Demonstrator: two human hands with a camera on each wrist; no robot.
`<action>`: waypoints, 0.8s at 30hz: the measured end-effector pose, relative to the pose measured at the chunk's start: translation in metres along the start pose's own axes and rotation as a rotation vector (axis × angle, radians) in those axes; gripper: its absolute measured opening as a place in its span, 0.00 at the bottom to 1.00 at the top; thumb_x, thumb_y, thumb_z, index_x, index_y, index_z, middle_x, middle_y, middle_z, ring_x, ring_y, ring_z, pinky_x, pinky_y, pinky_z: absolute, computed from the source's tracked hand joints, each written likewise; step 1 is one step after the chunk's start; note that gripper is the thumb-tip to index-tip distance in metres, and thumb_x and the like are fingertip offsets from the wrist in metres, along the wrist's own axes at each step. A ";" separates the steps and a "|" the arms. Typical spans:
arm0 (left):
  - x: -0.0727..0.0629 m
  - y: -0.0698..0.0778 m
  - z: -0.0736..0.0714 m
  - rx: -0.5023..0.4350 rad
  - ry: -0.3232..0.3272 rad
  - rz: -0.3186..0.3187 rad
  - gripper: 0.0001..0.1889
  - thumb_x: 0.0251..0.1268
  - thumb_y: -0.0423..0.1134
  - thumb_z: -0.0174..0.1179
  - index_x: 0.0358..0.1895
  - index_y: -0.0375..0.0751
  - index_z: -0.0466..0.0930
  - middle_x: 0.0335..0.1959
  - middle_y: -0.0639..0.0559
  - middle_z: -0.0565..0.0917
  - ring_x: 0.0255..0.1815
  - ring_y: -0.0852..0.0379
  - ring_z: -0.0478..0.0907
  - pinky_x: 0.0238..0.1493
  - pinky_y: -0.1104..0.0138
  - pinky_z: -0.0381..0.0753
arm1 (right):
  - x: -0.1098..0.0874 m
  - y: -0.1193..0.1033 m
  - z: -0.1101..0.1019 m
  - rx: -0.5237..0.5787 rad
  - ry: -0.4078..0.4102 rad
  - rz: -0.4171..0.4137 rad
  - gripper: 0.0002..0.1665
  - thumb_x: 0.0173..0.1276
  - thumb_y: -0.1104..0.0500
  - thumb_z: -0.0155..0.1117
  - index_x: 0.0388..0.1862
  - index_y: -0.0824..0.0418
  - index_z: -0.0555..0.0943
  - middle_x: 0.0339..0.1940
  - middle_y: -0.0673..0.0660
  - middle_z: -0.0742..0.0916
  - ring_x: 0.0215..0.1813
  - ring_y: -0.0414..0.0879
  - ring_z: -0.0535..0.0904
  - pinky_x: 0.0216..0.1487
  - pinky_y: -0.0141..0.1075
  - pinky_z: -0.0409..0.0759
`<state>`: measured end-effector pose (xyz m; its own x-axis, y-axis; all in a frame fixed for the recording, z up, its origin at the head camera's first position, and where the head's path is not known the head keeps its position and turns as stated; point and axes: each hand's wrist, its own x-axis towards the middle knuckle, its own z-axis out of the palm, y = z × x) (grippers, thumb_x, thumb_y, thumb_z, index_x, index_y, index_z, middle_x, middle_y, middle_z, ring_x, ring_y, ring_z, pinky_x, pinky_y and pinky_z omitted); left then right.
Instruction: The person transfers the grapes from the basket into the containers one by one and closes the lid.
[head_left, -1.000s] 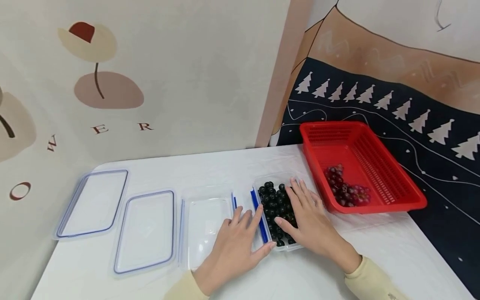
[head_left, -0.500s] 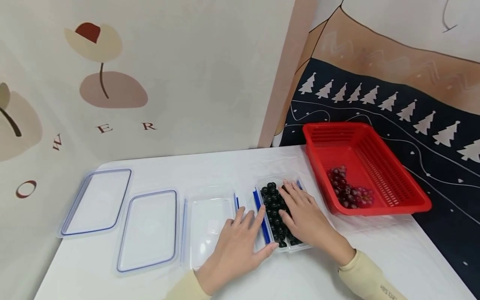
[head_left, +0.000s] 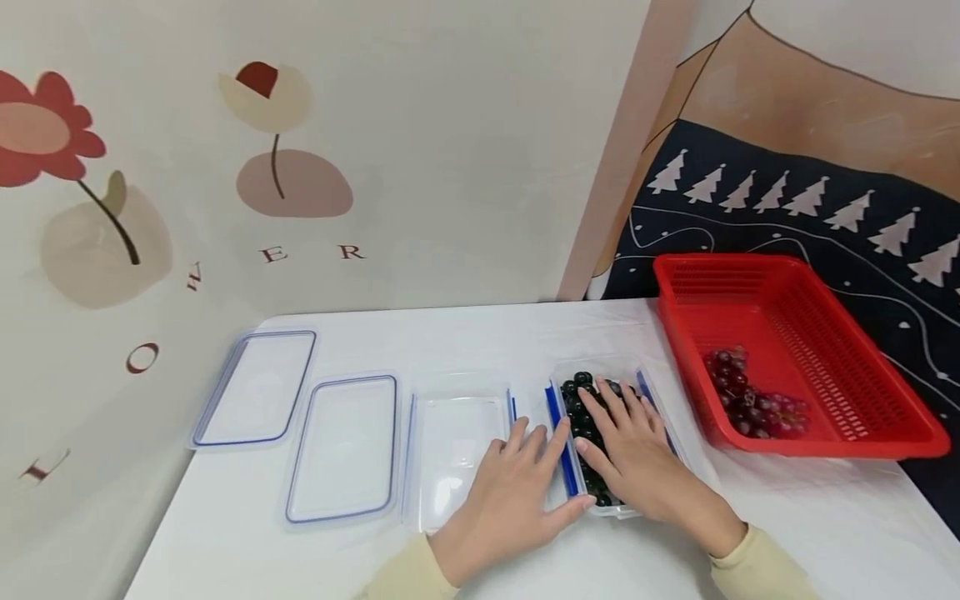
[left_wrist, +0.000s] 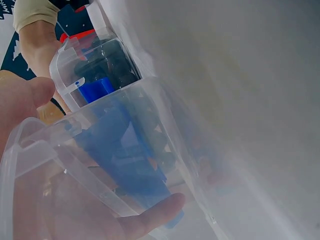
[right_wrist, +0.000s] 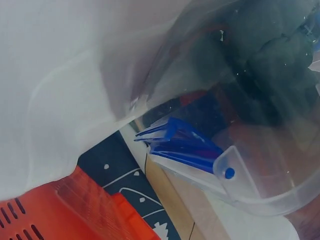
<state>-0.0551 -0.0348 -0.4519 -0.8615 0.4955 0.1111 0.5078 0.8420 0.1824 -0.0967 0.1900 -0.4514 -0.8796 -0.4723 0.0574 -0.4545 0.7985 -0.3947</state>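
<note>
Dark round grapes [head_left: 583, 425] fill a clear lidded-type box [head_left: 618, 512] with blue side flaps, on the white table. My right hand [head_left: 641, 467] lies palm down over the grapes, fingers spread and touching them; it hides much of the right half. My left hand [head_left: 513, 492] stays at the box's left side, fingers extended by the blue flap [head_left: 564, 442], thumb near the front left corner. In the left wrist view, an empty clear box [left_wrist: 145, 150] stands in front of the grape-filled one. The right wrist view shows the other blue flap [right_wrist: 185, 150] from low down.
The empty clear box [head_left: 457, 450] stands left of the filled one. Two clear lids with blue seals, a nearer lid [head_left: 345, 450] and a farther lid [head_left: 255, 387], lie at the left. A red basket [head_left: 885, 392] at right holds reddish grapes [head_left: 750, 400].
My right hand has slid left across the grapes, uncovering the right flap. The left hand keeps its place beside the box. The head view has swung left, so everything appears farther right.
</note>
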 end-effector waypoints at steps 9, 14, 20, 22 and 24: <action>-0.001 0.003 -0.005 0.028 0.019 0.010 0.49 0.80 0.78 0.38 0.89 0.45 0.57 0.77 0.41 0.76 0.80 0.35 0.68 0.61 0.44 0.82 | -0.003 0.001 -0.002 0.021 0.098 -0.017 0.41 0.89 0.41 0.54 0.90 0.58 0.62 0.91 0.66 0.55 0.87 0.75 0.44 0.78 0.76 0.41; -0.002 0.004 -0.006 0.079 0.068 0.022 0.49 0.80 0.77 0.39 0.88 0.44 0.60 0.79 0.40 0.74 0.80 0.35 0.68 0.58 0.47 0.83 | -0.003 0.003 -0.002 0.018 0.198 -0.066 0.37 0.87 0.44 0.58 0.86 0.60 0.68 0.90 0.65 0.60 0.88 0.71 0.49 0.78 0.74 0.47; -0.004 0.003 -0.009 0.109 0.106 0.032 0.48 0.81 0.76 0.41 0.87 0.44 0.63 0.80 0.40 0.72 0.80 0.35 0.68 0.60 0.48 0.84 | -0.007 0.001 0.000 0.030 0.238 -0.106 0.35 0.85 0.47 0.62 0.83 0.62 0.72 0.88 0.65 0.63 0.86 0.69 0.55 0.71 0.76 0.58; -0.006 0.002 -0.010 0.116 0.120 0.032 0.47 0.81 0.76 0.43 0.87 0.44 0.63 0.80 0.40 0.72 0.80 0.35 0.68 0.62 0.48 0.83 | -0.008 -0.001 -0.001 0.033 0.235 -0.106 0.36 0.85 0.46 0.62 0.83 0.61 0.71 0.88 0.66 0.63 0.86 0.69 0.55 0.70 0.76 0.59; -0.008 0.000 -0.011 0.121 0.135 0.032 0.47 0.81 0.75 0.44 0.86 0.44 0.64 0.80 0.39 0.72 0.81 0.35 0.67 0.63 0.48 0.83 | -0.008 -0.003 -0.001 0.037 0.234 -0.107 0.36 0.85 0.46 0.62 0.84 0.61 0.71 0.89 0.65 0.62 0.86 0.69 0.55 0.70 0.76 0.59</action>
<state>-0.0483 -0.0405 -0.4419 -0.8324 0.4961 0.2469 0.5239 0.8498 0.0588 -0.0882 0.1923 -0.4500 -0.8374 -0.4504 0.3095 -0.5448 0.7323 -0.4085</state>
